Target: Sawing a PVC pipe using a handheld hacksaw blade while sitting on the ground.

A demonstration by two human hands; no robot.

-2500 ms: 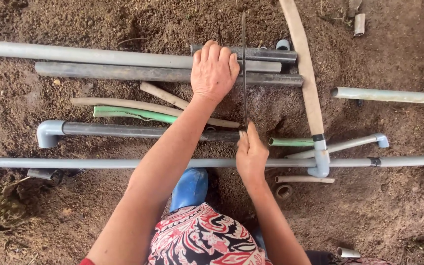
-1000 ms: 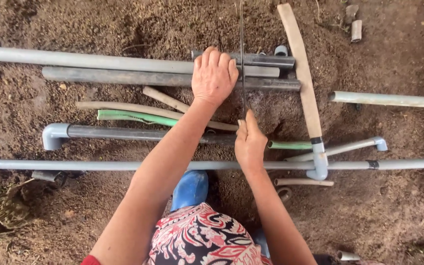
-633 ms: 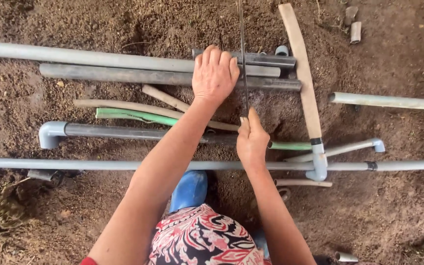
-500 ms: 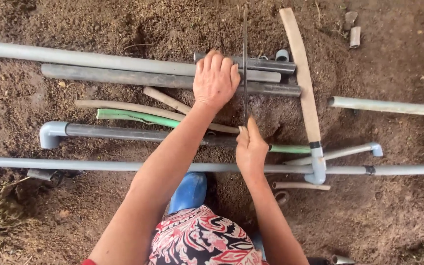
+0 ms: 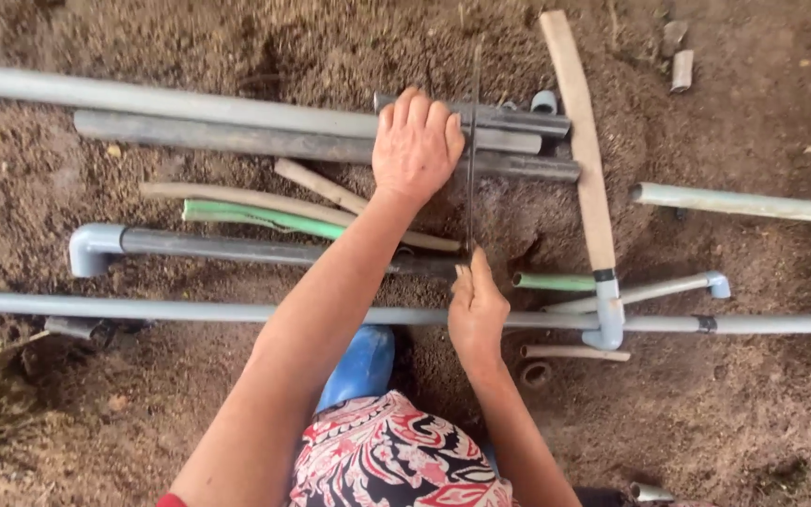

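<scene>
Left hand (image 5: pixel 417 141) lay flat, fingers spread, pinning dark grey plastic pipe (image 5: pixel 265 143): rigid, light, likely rolled. Right hand (image 5: pixel 477 308) gripped thin metal saw blade (image 5: pixel 472 141), fingers closed; blade flexible, best held low.

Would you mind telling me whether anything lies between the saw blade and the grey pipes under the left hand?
Nothing visible does: the thin saw blade, gripped by the right hand, already crosses the grey pipes just beside the left hand pressing them down.

Pipes (image 5: pixel 237 113) crowd centre; bare dirt (image 5: pixel 753 413) free lower rt.

No packages, labels, signs, screens visible.
</scene>
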